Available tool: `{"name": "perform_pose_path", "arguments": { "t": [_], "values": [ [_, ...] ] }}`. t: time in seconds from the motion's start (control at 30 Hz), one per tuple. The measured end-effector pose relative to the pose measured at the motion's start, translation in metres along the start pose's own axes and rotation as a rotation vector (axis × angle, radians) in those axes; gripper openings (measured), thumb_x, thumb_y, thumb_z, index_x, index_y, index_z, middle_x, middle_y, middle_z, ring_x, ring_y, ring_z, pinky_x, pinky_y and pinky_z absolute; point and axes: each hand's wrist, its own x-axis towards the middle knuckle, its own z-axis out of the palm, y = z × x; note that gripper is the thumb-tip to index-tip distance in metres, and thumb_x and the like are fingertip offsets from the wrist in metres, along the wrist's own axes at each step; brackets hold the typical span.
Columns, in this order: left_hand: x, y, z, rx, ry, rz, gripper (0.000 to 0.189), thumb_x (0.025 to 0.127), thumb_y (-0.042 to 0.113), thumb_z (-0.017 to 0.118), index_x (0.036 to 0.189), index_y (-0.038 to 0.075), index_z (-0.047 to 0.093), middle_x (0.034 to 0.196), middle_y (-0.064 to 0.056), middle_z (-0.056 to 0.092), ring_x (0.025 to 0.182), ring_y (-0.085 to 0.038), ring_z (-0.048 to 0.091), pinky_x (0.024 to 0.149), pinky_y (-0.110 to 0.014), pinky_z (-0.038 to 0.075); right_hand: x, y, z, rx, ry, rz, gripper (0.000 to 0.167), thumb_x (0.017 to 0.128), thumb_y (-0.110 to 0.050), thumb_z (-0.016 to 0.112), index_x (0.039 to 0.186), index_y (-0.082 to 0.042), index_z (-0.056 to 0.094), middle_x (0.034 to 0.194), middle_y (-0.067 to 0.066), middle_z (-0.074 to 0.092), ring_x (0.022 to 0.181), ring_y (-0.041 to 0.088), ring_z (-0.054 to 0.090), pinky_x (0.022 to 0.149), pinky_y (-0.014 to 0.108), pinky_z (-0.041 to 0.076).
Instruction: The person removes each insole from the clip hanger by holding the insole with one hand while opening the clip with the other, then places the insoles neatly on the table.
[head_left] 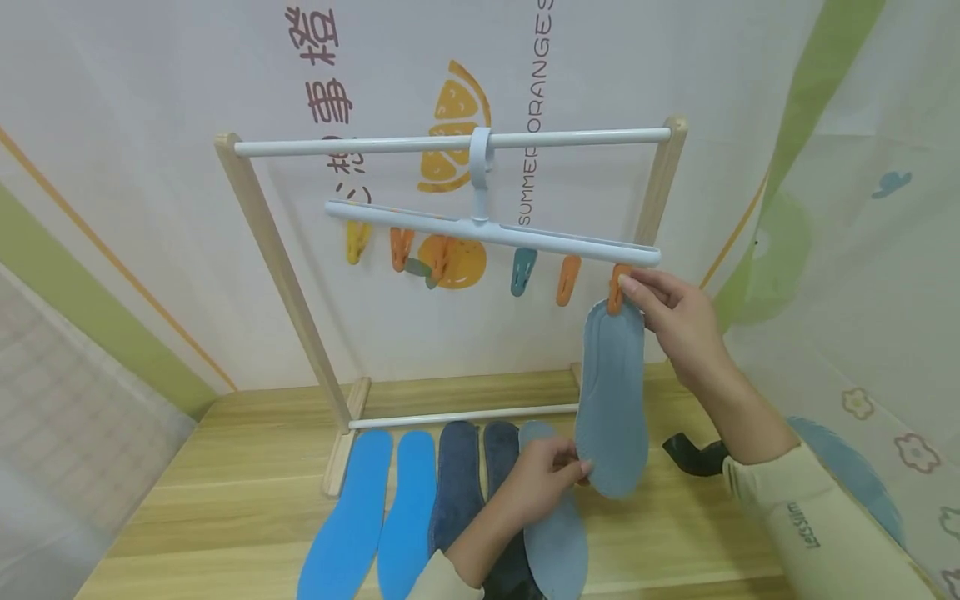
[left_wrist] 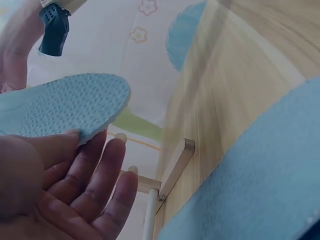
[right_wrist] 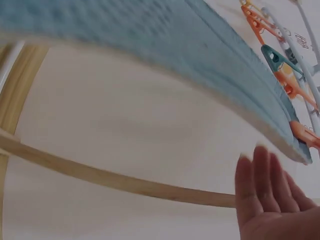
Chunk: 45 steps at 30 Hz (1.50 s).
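Observation:
A light blue-grey insole [head_left: 617, 400] hangs heel up from an orange clip [head_left: 617, 292] at the right end of a white hanger [head_left: 420, 221]. My right hand [head_left: 678, 321] is at that clip, thumb and index finger pinching its upper part; its other fingers [right_wrist: 267, 182] extend beside the insole's edge in the right wrist view. Lower down, my left hand [head_left: 543, 479] pinches the insole's bottom edge. In the left wrist view the thumb lies on the dotted face of the insole [left_wrist: 82, 102], with the fingers behind it. A matching insole [head_left: 555, 542] lies on the table under the left hand.
Two bright blue insoles [head_left: 348, 517] and two dark ones [head_left: 457, 483] lie in a row on the wooden table [head_left: 187, 517]. Several other clips [head_left: 523, 271] hang from the hanger, which hooks over a rack's white rail [head_left: 360, 147]. A black curved object [head_left: 693, 457] is near the right sleeve.

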Motion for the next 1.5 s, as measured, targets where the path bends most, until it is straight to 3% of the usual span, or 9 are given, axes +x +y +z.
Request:
{"name": "perform_pose_path", "arguments": {
  "t": [0.13, 0.23, 0.47, 0.73, 0.9, 1.13, 1.37, 1.5],
  "values": [
    [-0.008, -0.001, -0.001, 0.006, -0.014, -0.006, 0.016, 0.099, 0.019, 0.066, 0.096, 0.004, 0.072, 0.090, -0.011, 0.077, 0.088, -0.017, 0.074, 0.075, -0.019, 0.054, -0.001, 0.000, 0.001, 0.066, -0.012, -0.050, 0.056, 0.102, -0.043, 0.059, 0.142, -0.005, 0.057, 0.117, -0.014, 0.073, 0.114, 0.000, 0.064, 0.093, 0.018, 0.056],
    [-0.012, 0.000, -0.001, 0.000, -0.017, -0.031, 0.014, 0.098, 0.019, 0.068, 0.099, 0.006, 0.072, 0.091, -0.009, 0.077, 0.088, -0.014, 0.073, 0.077, -0.020, 0.056, -0.003, -0.002, 0.004, 0.108, -0.008, -0.095, 0.049, 0.102, -0.038, 0.061, 0.137, -0.003, 0.061, 0.105, -0.021, 0.073, 0.108, -0.002, 0.066, 0.087, 0.012, 0.055],
    [-0.016, -0.004, -0.002, -0.002, -0.017, -0.041, 0.018, 0.098, 0.021, 0.068, 0.106, 0.005, 0.072, 0.093, -0.003, 0.077, 0.087, -0.004, 0.071, 0.077, -0.019, 0.056, -0.003, -0.009, 0.012, 0.185, 0.010, -0.144, 0.041, 0.100, -0.033, 0.066, 0.127, -0.003, 0.066, 0.100, -0.014, 0.077, 0.105, 0.002, 0.070, 0.090, 0.011, 0.055],
    [-0.020, -0.005, -0.004, -0.049, -0.032, -0.056, 0.017, 0.097, 0.019, 0.069, 0.104, 0.004, 0.071, 0.092, -0.006, 0.076, 0.084, -0.012, 0.074, 0.075, -0.025, 0.060, -0.003, -0.010, 0.016, 0.182, 0.023, -0.121, 0.045, 0.100, -0.034, 0.065, 0.127, 0.002, 0.065, 0.094, -0.013, 0.077, 0.099, 0.003, 0.073, 0.089, 0.012, 0.056],
    [-0.021, -0.005, -0.006, -0.069, -0.041, -0.060, 0.015, 0.098, 0.018, 0.067, 0.102, 0.005, 0.071, 0.090, -0.007, 0.078, 0.082, -0.015, 0.076, 0.075, -0.025, 0.060, -0.003, -0.011, 0.019, 0.223, 0.041, -0.064, 0.044, 0.098, -0.036, 0.067, 0.124, 0.000, 0.067, 0.093, -0.012, 0.078, 0.097, 0.000, 0.072, 0.087, 0.011, 0.056],
    [-0.025, -0.003, -0.003, -0.064, 0.012, -0.083, 0.014, 0.098, 0.018, 0.068, 0.097, 0.005, 0.071, 0.090, -0.006, 0.078, 0.090, -0.023, 0.077, 0.074, -0.022, 0.057, -0.002, -0.010, 0.018, 0.312, 0.052, -0.032, 0.043, 0.096, -0.033, 0.071, 0.122, 0.000, 0.067, 0.092, -0.010, 0.078, 0.096, 0.001, 0.073, 0.086, 0.010, 0.056],
    [-0.028, -0.001, 0.004, -0.084, 0.058, -0.087, 0.013, 0.097, 0.017, 0.068, 0.095, 0.005, 0.071, 0.090, -0.006, 0.076, 0.083, -0.015, 0.075, 0.074, -0.025, 0.060, -0.002, -0.010, 0.014, 0.393, 0.054, -0.060, 0.034, 0.094, -0.028, 0.073, 0.115, -0.002, 0.070, 0.089, -0.006, 0.079, 0.093, 0.003, 0.074, 0.085, 0.013, 0.058],
    [-0.031, -0.002, 0.008, -0.076, 0.077, -0.107, 0.013, 0.097, 0.016, 0.068, 0.091, 0.005, 0.069, 0.087, -0.005, 0.075, 0.082, -0.021, 0.076, 0.072, -0.024, 0.058, -0.001, -0.009, 0.012, 0.426, 0.046, -0.069, 0.032, 0.094, -0.026, 0.073, 0.114, -0.001, 0.071, 0.088, -0.006, 0.079, 0.089, 0.004, 0.075, 0.081, 0.015, 0.060]
  ]
}}
